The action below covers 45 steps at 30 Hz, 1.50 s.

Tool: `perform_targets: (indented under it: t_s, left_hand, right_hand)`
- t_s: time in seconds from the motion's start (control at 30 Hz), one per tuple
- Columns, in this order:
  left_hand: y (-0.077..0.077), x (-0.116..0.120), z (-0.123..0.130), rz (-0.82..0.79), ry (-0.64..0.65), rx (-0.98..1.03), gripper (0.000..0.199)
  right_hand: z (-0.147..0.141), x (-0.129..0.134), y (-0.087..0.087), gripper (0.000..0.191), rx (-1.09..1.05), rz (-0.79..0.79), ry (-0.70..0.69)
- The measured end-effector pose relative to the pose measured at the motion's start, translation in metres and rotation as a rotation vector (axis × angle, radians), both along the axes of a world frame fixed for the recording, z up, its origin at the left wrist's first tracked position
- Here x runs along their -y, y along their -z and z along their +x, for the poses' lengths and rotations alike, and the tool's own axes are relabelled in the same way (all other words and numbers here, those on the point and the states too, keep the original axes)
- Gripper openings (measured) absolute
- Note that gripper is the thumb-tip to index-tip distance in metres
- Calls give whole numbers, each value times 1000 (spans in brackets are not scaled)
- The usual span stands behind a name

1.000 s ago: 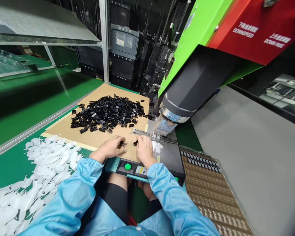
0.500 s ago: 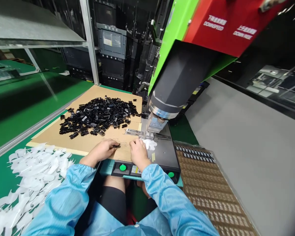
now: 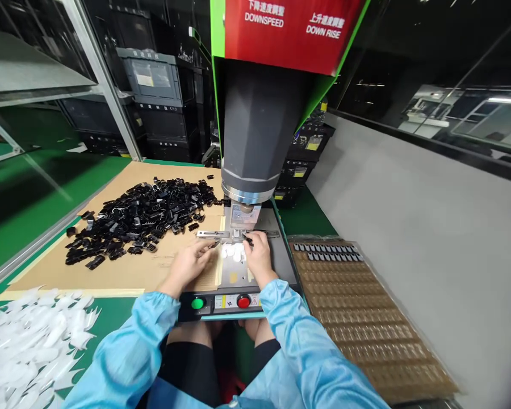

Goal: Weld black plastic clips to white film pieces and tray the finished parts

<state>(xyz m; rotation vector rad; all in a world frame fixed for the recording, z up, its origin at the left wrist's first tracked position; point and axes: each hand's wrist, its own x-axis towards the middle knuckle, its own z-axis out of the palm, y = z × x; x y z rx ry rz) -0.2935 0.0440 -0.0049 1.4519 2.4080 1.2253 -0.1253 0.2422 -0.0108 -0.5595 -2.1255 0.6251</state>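
My left hand (image 3: 190, 263) is closed in a pinch over the cardboard, left of the metal fixture (image 3: 213, 234). A sliver of a small black plastic piece (image 3: 216, 244) shows at its fingertips. At the right side of the fixture, my right hand (image 3: 259, 258) pinches another small dark plastic piece (image 3: 247, 240), partly hidden by the fingers. Between the hands, small white pieces (image 3: 234, 252) lie on the grey machine plate (image 3: 232, 278). Just above the right fingertips stands the press head's pale block (image 3: 245, 215).
A heap of black plastic pieces (image 3: 140, 216) covers the cardboard (image 3: 123, 278). White film pieces (image 3: 29, 346) are piled at the lower left. A tray (image 3: 340, 318) with rows of parts lies right. Green (image 3: 197, 303) and red (image 3: 243, 301) buttons line the machine's front.
The view has swung to the right. My right hand has moved from beside the white pieces up to the fixture, with a dark piece now visible in it. My left hand stays pinched near the plate.
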Motion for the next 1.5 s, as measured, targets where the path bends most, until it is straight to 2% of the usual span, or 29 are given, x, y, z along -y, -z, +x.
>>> perform_targets:
  t_s: [0.13, 0.23, 0.33, 0.43, 0.6, 0.7, 0.8, 0.9, 1.0, 1.07, 1.13, 1.33, 1.4, 1.47, 1.5]
  left_hand:
    - [-11, -67, 18, -4, -18, -156, 29]
    - [-11, -93, 26, -64, -52, -240, 26]
    - [-8, -99, 30, -95, -34, -327, 28]
    - [-8, -97, 30, -128, 8, -366, 31]
    - [-21, -95, 28, -173, 97, -288, 41]
    - [-23, -73, 24, -145, 111, -166, 54]
    - [-10, -22, 17, -123, 103, -104, 61]
    - [7, 42, 14, -210, 177, -143, 79]
    - [10, 85, 22, -350, 240, -173, 102]
    - [5, 93, 26, -392, 237, -190, 108]
    - [-1, 91, 26, -419, 218, -186, 108]
    - [-8, 83, 27, -428, 189, -156, 107]
    - [-24, 90, 26, -399, 208, -115, 93]
    - [-52, 101, 27, -303, 231, -33, 65]
    - [-67, 107, 28, -213, 199, 1, 52]
  right_hand:
    - [-10, -16, 4, 22, 77, 32, 19]
    - [-12, -13, 5, 29, 144, 82, -17]
    - [-7, -8, 1, 41, 244, 151, -2]
    - [-4, -6, -7, 43, 361, 199, 45]
    - [0, -7, -17, 48, 383, 166, 33]
    - [26, -14, -18, 51, 276, 107, 4]
    - [83, -23, -15, 47, 236, 106, -47]
    - [154, -28, -6, 54, 365, 125, -110]
    - [202, -38, 16, 68, 553, 163, -103]
    - [212, -49, 35, 66, 593, 213, -61]
    - [209, -58, 49, 67, 577, 257, -43]
    - [203, -59, 57, 68, 536, 272, -39]
    - [201, -57, 58, 65, 515, 246, -18]
    - [198, -52, 55, 61, 498, 217, 0]
    - [199, -47, 50, 59, 494, 203, 4]
